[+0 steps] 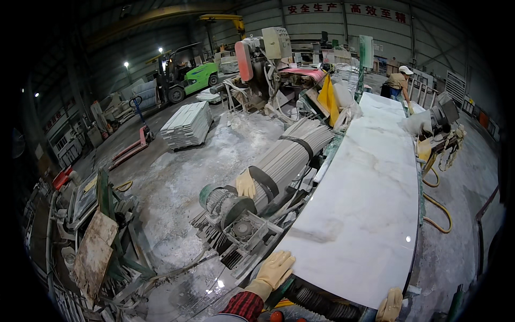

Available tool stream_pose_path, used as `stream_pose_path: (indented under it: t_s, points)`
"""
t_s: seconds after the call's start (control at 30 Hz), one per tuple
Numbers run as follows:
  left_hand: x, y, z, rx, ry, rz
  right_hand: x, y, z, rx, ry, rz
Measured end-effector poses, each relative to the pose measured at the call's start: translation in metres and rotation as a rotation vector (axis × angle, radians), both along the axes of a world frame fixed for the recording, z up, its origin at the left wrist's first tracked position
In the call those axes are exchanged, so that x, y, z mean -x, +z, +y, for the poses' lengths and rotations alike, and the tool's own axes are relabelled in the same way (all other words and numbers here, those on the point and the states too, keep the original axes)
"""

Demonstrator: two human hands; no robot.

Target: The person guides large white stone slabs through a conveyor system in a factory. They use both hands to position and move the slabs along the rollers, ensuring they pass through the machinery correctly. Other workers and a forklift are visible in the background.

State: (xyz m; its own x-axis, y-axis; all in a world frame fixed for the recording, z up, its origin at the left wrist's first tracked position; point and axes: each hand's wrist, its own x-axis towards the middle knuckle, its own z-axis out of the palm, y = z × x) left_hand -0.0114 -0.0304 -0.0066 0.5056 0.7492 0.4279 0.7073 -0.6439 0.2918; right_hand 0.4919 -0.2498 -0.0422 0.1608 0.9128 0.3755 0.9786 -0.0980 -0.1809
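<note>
A long white stone slab (354, 204) with faint grey and tan veins stretches away from me on a machine bed. My left hand (274, 271), in a cream rubber glove, lies at the slab's near left corner with its fingers stretched out. By the near right corner is my right hand (390, 305), gloved the same way; its fingers point forward and its lower part is cut off by the frame. Another cream glove (245, 183) lies on the machinery to the left, beside a dusty motor (222, 206).
At the slab's far end a person in a white cap (397, 83) bends over it. A strapped bundle of pale strips (292, 147) lies left of the slab. Beyond are a stone stack (186, 124), a pallet jack (131, 145) and a green forklift (198, 78). A yellow hose (442, 214) loops at right.
</note>
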Motion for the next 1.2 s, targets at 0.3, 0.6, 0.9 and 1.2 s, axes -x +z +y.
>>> stream_pose_path:
  t_s: [0.3,0.6,0.9,1.2]
  points:
    - [-0.001,0.004,-0.004,-0.065,-0.008,-0.063,-0.004,-0.011,-0.004,0.037,-0.029,0.018]
    - [0.004,0.007,-0.01,-0.027,-0.01,-0.074,0.0,-0.008,-0.006,-0.021,0.02,0.013]
    - [0.005,0.011,-0.013,-0.009,-0.02,-0.093,-0.015,-0.041,-0.01,-0.062,-0.002,0.268]
    - [0.011,-0.004,-0.019,-0.04,0.014,-0.085,-0.017,-0.051,-0.013,-0.049,-0.082,0.576]
